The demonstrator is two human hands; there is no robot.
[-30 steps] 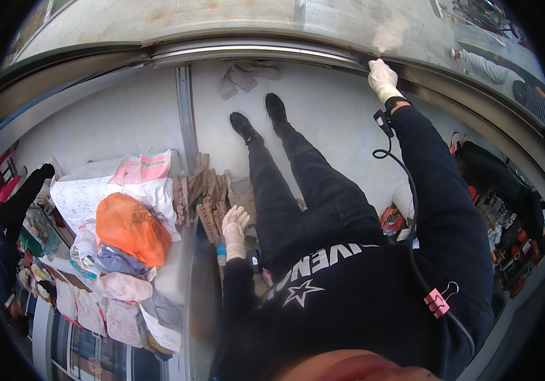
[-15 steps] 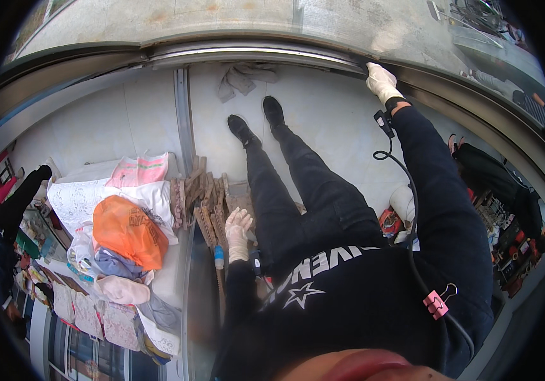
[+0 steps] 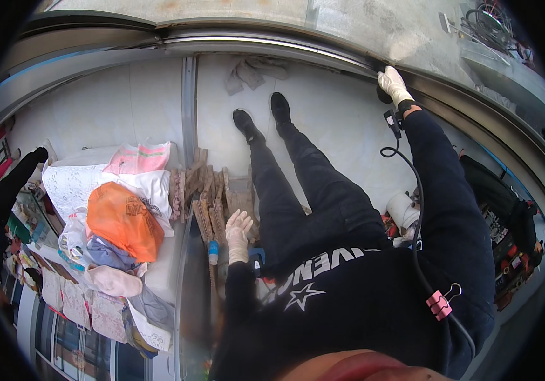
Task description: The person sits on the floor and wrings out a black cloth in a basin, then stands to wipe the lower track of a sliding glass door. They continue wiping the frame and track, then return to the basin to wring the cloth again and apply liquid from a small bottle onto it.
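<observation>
My right hand [image 3: 394,84], in a white glove, is stretched far forward at the metal frame [image 3: 272,44] of a sliding door or window. Its fingers are closed against the frame's inner edge. A small dark shape shows just beneath them, too hidden to name. My left hand [image 3: 238,232], also gloved, hovers palm up beside my hip, fingers apart and nothing in it. Nearest to it are brown carved wooden pieces [image 3: 205,197] and a bar with a blue band [image 3: 213,252].
Left, a white surface bears an orange plastic bag [image 3: 125,222], cloths and a pink towel [image 3: 137,159]. A grey rag [image 3: 247,74] lies on the pale floor beyond my shoes. A white bucket [image 3: 402,211] stands right. A black cable [image 3: 420,209] runs along my right arm.
My right hand has shifted slightly to the right along the frame, and the dark shape under it now shows. The whole view has turned a little. My left hand stays open beside my hip.
</observation>
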